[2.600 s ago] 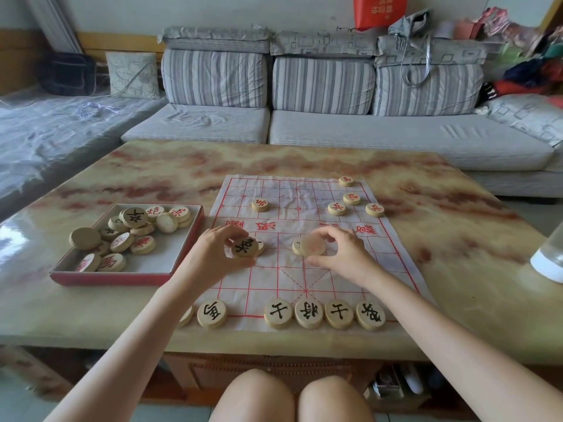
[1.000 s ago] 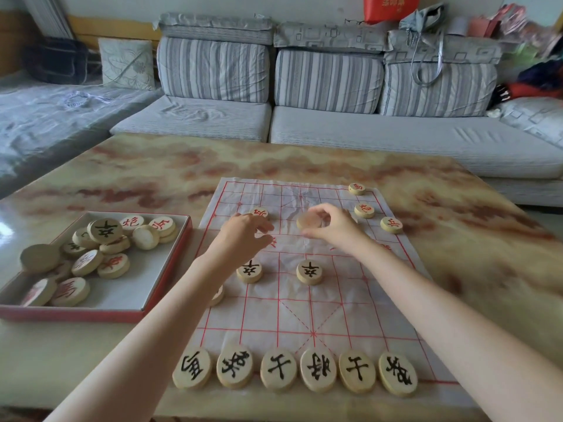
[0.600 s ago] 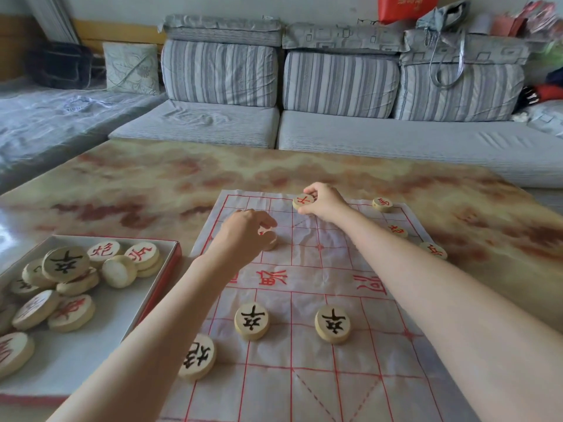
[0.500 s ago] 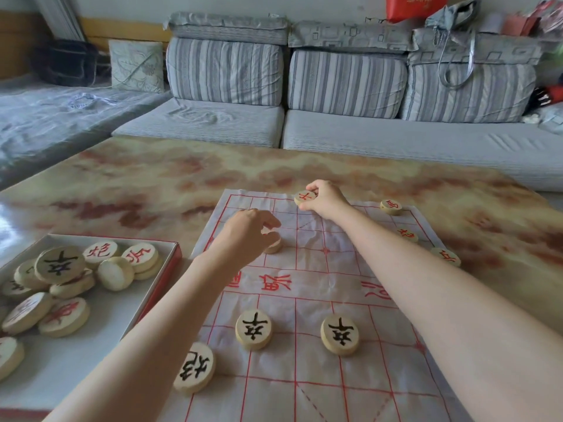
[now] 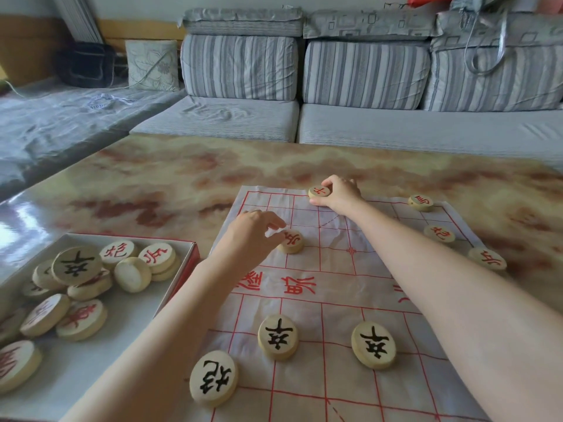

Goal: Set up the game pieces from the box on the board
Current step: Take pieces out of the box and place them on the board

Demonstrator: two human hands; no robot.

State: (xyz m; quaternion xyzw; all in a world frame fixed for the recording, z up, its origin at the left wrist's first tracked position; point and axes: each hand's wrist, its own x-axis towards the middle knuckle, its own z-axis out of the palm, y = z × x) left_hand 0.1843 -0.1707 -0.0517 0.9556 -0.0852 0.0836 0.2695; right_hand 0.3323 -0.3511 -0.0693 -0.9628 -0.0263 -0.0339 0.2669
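A paper board (image 5: 335, 281) with a red grid lies on the marble table. My right hand (image 5: 341, 194) pinches a red-marked wooden piece (image 5: 319, 191) at the board's far edge. My left hand (image 5: 253, 236) hovers with curled fingers, fingertips touching a red-marked piece (image 5: 292, 240) further in. Three black-marked pieces (image 5: 277, 336) lie on the near part of the board, and three red-marked pieces (image 5: 439, 233) sit at its right side. The red-rimmed box (image 5: 170, 287) at the left holds several loose pieces (image 5: 76, 264).
The marble table (image 5: 152, 184) stretches beyond the board to a grey striped sofa (image 5: 365, 74). A covered mattress (image 5: 54, 123) lies at the far left. The box's wall stands close beside my left forearm.
My right hand carried a red piece from the middle of the board to its far edge. My left hand moved forward to a red piece. The camera leaned closer to the board.
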